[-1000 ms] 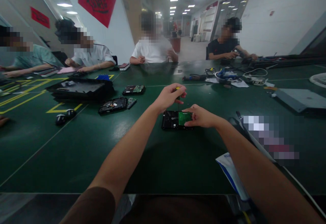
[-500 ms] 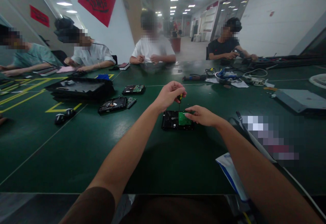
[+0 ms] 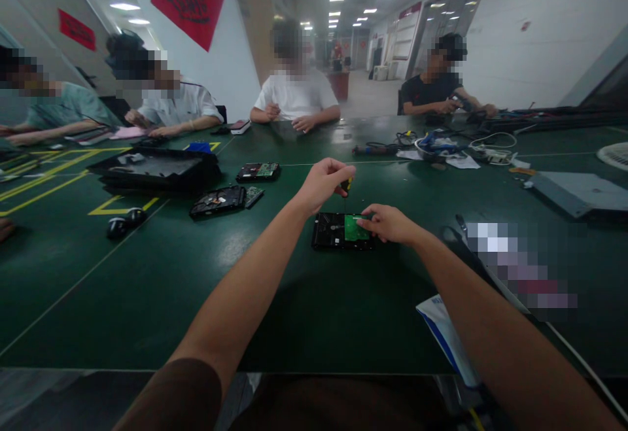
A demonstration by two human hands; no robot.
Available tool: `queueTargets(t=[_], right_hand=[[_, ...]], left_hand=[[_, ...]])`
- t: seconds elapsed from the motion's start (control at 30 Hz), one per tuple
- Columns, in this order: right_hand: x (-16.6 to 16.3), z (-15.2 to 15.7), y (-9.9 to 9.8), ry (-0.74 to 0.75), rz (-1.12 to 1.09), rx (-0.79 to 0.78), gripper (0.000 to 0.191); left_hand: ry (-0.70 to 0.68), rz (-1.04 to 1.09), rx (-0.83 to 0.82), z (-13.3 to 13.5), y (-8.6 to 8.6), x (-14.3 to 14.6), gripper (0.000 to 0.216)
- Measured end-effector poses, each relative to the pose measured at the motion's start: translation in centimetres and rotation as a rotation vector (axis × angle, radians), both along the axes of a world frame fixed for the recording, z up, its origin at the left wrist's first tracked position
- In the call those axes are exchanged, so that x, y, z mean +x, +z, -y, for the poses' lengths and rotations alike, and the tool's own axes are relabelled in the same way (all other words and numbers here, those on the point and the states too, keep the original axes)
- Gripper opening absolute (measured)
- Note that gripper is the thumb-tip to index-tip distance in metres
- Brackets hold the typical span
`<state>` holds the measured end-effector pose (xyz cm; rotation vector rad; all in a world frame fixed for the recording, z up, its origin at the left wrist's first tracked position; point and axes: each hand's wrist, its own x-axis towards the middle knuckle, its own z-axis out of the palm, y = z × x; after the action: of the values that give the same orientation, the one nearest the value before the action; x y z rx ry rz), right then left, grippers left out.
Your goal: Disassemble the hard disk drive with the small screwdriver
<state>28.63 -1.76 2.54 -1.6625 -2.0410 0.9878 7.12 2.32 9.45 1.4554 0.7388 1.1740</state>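
Observation:
A black hard drive [image 3: 328, 229] with a green circuit board [image 3: 351, 229] lies flat on the table in front of me. My left hand [image 3: 326, 184] pinches the black and yellow handle of a small screwdriver [image 3: 347, 186] above it. The screwdriver's thin shaft points down at the drive's far edge, but I cannot make out whether the tip sits in a screw. On the drive's right side, my right hand [image 3: 387, 223] grips the edge with its thumb on the green board and its other fingers curled around the far side.
Two more hard drives [image 3: 258, 171] [image 3: 218, 202] and a small loose circuit board [image 3: 254, 196] lie left. Beyond are stacked black trays [image 3: 157, 168] and a black mouse-like object [image 3: 125, 222]. Right are tangled cables [image 3: 436, 143], a grey metal case [image 3: 581, 192] and a white-blue packet [image 3: 446, 336]. Several people sit opposite.
My left hand's fingers have shifted slightly around the screwdriver handle. My right index finger has moved a little along the drive's far edge. A person opposite has lowered one hand to the table.

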Motion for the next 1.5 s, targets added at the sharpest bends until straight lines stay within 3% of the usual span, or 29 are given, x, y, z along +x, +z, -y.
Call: queueTargets(t=[0.13, 0.33, 0.5, 0.6, 0.8, 1.5], right_hand=[[0.09, -0.13, -0.09, 0.020, -0.006, 0.001, 0.050], [0.02, -0.06, 0.08, 0.006, -0.006, -0.032, 0.049], [0.01, -0.08, -0.17, -0.004, -0.035, -0.045, 0.048], [0.03, -0.12, -0.33, 0.001, -0.046, -0.041, 0.046], [-0.09, -0.11, -0.25, 0.013, -0.008, -0.016, 0.040], [-0.15, -0.08, -0.14, -0.009, 0.032, 0.005, 0.042]], left_hand=[[-0.082, 0.005, 0.035, 0.22, -0.06, 0.17, 0.021], [-0.088, -0.013, 0.016, 0.03, 0.18, -0.18, 0.024], [-0.049, -0.035, 0.039, -0.08, 0.12, -0.19, 0.012], [-0.028, -0.055, 0.086, 0.05, -0.10, 0.00, 0.019], [-0.132, -0.071, 0.150, 0.08, -0.30, 0.03, 0.027], [-0.145, -0.074, 0.095, 0.09, 0.06, -0.31, 0.025]])
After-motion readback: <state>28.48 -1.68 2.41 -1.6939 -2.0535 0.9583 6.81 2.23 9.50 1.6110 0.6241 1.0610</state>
